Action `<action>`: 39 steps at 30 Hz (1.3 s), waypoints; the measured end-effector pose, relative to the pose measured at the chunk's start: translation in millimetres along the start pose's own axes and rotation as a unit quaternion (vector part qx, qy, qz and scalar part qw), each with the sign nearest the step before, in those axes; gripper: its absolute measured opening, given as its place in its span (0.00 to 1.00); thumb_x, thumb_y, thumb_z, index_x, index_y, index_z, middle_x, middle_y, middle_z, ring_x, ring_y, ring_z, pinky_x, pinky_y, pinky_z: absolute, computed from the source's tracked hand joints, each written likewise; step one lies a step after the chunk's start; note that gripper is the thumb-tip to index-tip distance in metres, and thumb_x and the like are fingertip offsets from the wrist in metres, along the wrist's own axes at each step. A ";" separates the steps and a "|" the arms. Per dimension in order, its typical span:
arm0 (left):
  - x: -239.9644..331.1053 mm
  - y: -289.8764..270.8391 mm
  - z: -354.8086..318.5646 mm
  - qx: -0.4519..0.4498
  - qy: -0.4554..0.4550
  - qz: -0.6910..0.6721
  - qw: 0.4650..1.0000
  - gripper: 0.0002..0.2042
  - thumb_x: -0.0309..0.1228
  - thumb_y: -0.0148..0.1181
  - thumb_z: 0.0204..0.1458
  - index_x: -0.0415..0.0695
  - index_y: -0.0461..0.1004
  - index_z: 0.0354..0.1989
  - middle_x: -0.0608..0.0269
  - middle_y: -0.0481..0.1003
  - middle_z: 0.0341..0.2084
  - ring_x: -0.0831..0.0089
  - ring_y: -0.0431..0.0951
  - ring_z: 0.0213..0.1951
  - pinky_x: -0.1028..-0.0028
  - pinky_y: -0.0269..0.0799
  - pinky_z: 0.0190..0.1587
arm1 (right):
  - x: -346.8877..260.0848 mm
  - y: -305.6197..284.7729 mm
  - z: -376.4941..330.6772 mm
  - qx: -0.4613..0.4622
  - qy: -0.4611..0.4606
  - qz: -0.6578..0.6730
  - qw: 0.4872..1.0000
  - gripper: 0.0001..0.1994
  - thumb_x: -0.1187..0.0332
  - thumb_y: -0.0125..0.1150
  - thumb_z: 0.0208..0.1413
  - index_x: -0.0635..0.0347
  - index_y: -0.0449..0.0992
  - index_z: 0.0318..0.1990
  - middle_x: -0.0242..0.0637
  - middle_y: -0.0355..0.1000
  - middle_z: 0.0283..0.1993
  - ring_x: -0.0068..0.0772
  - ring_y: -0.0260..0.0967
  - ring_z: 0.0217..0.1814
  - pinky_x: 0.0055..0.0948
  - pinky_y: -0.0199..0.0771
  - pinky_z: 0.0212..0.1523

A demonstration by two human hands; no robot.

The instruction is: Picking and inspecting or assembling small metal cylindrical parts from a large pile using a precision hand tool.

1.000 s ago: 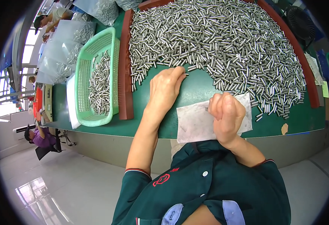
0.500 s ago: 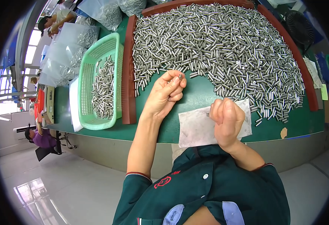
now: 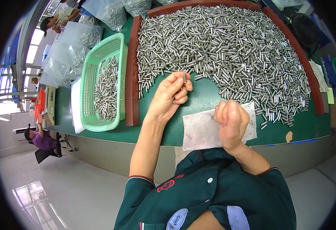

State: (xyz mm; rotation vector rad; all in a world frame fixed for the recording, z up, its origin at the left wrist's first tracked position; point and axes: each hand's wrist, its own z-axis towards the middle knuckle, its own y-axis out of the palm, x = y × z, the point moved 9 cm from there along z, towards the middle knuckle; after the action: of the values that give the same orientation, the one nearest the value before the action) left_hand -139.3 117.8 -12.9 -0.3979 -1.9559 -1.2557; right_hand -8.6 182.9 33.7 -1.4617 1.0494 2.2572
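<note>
Between the thumb and forefinger of my left hand (image 3: pixel 170 94), a short metal pin (image 3: pixel 185 78) is pinched nearly upright. This hand is just in front of a large heap of similar shiny metal pins (image 3: pixel 221 46). My right hand (image 3: pixel 233 124) is curled into a fist above a smudged white cloth (image 3: pixel 198 132). A small grey bit shows at the edge of its fingers; what lies inside the fist is hidden.
Dark red rails (image 3: pixel 132 76) border the heap on the green table (image 3: pixel 168 134). Left of them stands a pale green basket (image 3: pixel 84 96) partly filled with pins. Clear bags of pins (image 3: pixel 110 15) lie behind it. A black fan (image 3: pixel 305 27) stands far right. Other people are at the left.
The pin in my left hand has turned, so more of its length shows between the fingertips. My right hand stays in nearly the same place.
</note>
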 end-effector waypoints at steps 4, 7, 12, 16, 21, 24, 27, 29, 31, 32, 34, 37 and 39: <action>-0.1 1.8 -0.8 0.005 -0.012 -0.013 1.000 0.09 0.28 0.45 0.53 0.38 0.64 0.40 0.64 0.66 0.22 0.88 0.52 0.14 0.89 0.47 0.15 | 0.9 0.1 -0.2 0.001 0.002 0.005 1.000 0.17 0.68 0.32 0.57 0.57 0.51 0.14 0.28 0.47 0.12 0.17 0.40 0.14 0.20 0.43 0.15; -0.8 0.7 -1.3 0.007 -0.023 -0.029 0.999 0.10 0.28 0.45 0.52 0.38 0.64 0.41 0.64 0.66 0.21 0.88 0.52 0.14 0.89 0.46 0.14 | 0.9 0.9 -0.1 -0.001 0.001 0.002 1.000 0.17 0.68 0.32 0.57 0.57 0.51 0.14 0.28 0.47 0.11 0.17 0.40 0.14 0.20 0.43 0.15; -2.4 -3.2 -1.1 0.022 -0.033 -0.038 0.998 0.09 0.30 0.44 0.53 0.38 0.64 0.37 0.60 0.67 0.22 0.86 0.53 0.14 0.87 0.49 0.15 | 1.0 0.6 0.0 -0.003 0.003 -0.004 1.000 0.17 0.68 0.32 0.57 0.57 0.51 0.14 0.28 0.47 0.11 0.17 0.39 0.14 0.20 0.43 0.15; 4.7 -15.1 -1.0 0.054 0.012 -0.087 0.995 0.11 0.33 0.43 0.53 0.41 0.63 0.22 0.59 0.67 0.19 0.83 0.54 0.15 0.84 0.52 0.16 | -0.7 1.8 0.3 -0.006 -0.005 0.001 1.000 0.17 0.68 0.32 0.57 0.57 0.51 0.14 0.28 0.47 0.11 0.17 0.39 0.14 0.20 0.43 0.15; 44.9 -13.3 -7.8 0.186 0.201 0.502 0.820 0.11 0.33 0.48 0.51 0.36 0.69 0.26 0.64 0.70 0.15 0.77 0.66 0.16 0.77 0.62 0.20 | 0.7 -0.8 0.1 -0.001 -0.003 0.005 1.000 0.17 0.68 0.32 0.56 0.57 0.51 0.14 0.28 0.47 0.11 0.17 0.40 0.14 0.20 0.43 0.15; 43.0 10.5 -6.1 0.194 0.232 0.691 0.657 0.04 0.28 0.51 0.47 0.41 0.69 0.29 0.53 0.71 0.17 0.56 0.72 0.20 0.66 0.65 0.23 | 0.1 0.1 0.1 0.000 0.000 0.007 1.000 0.17 0.68 0.32 0.56 0.57 0.51 0.14 0.28 0.47 0.11 0.17 0.40 0.14 0.20 0.43 0.16; 29.6 17.1 -2.4 0.154 0.210 0.762 0.593 0.07 0.29 0.54 0.44 0.43 0.66 0.31 0.54 0.71 0.17 0.55 0.71 0.20 0.63 0.64 0.22 | 0.3 0.1 0.2 0.001 0.002 0.011 1.000 0.17 0.68 0.33 0.56 0.57 0.51 0.14 0.28 0.47 0.12 0.17 0.40 0.14 0.20 0.43 0.16; 27.1 17.6 -2.0 0.145 0.221 0.767 0.585 0.07 0.29 0.54 0.44 0.43 0.66 0.30 0.54 0.71 0.17 0.55 0.71 0.21 0.63 0.64 0.22 | 1.6 0.7 -0.1 0.002 0.003 0.015 1.000 0.17 0.68 0.33 0.56 0.56 0.52 0.14 0.28 0.47 0.12 0.17 0.40 0.14 0.20 0.43 0.16; 26.4 20.0 -2.8 0.136 0.240 0.774 0.570 0.06 0.28 0.54 0.45 0.42 0.66 0.30 0.54 0.70 0.16 0.58 0.71 0.19 0.66 0.64 0.21 | -0.5 1.4 -0.1 -0.002 0.000 0.008 1.000 0.17 0.67 0.33 0.57 0.56 0.52 0.14 0.28 0.47 0.12 0.17 0.40 0.14 0.20 0.43 0.16; 28.4 20.0 -4.2 0.137 0.240 0.774 0.569 0.06 0.28 0.54 0.45 0.42 0.66 0.30 0.54 0.70 0.16 0.58 0.71 0.19 0.66 0.64 0.21 | -0.9 2.2 -0.4 -0.003 0.000 0.009 1.000 0.17 0.67 0.33 0.57 0.56 0.52 0.14 0.28 0.47 0.12 0.17 0.40 0.14 0.20 0.43 0.16; 37.9 12.0 -5.4 0.145 0.252 0.622 0.727 0.05 0.28 0.52 0.47 0.40 0.65 0.29 0.58 0.70 0.17 0.64 0.70 0.18 0.69 0.64 0.21 | 0.8 -1.7 -0.5 0.003 0.001 0.007 1.000 0.17 0.67 0.33 0.57 0.57 0.52 0.14 0.28 0.47 0.12 0.17 0.40 0.14 0.20 0.43 0.16; 15.6 -8.3 2.5 0.068 0.060 0.064 0.994 0.04 0.27 0.49 0.50 0.40 0.66 0.30 0.70 0.59 0.13 0.88 0.49 0.13 0.87 0.43 0.15 | 1.6 -2.9 -0.5 0.001 -0.003 0.013 1.000 0.17 0.67 0.33 0.57 0.57 0.51 0.14 0.28 0.47 0.12 0.17 0.40 0.14 0.20 0.43 0.16; 13.7 -12.3 1.3 0.050 0.033 -0.030 0.998 0.04 0.28 0.49 0.50 0.41 0.66 0.31 0.67 0.63 0.15 0.88 0.50 0.13 0.87 0.45 0.15 | 1.1 -1.9 -0.8 0.002 0.000 0.014 1.000 0.17 0.67 0.33 0.57 0.57 0.51 0.14 0.28 0.47 0.12 0.17 0.39 0.14 0.20 0.43 0.16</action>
State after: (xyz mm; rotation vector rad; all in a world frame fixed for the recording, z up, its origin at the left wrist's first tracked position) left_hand -156.4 111.3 -10.9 -0.2465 -1.9773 -1.1878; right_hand -7.5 183.5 31.7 -1.4548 1.0803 2.2740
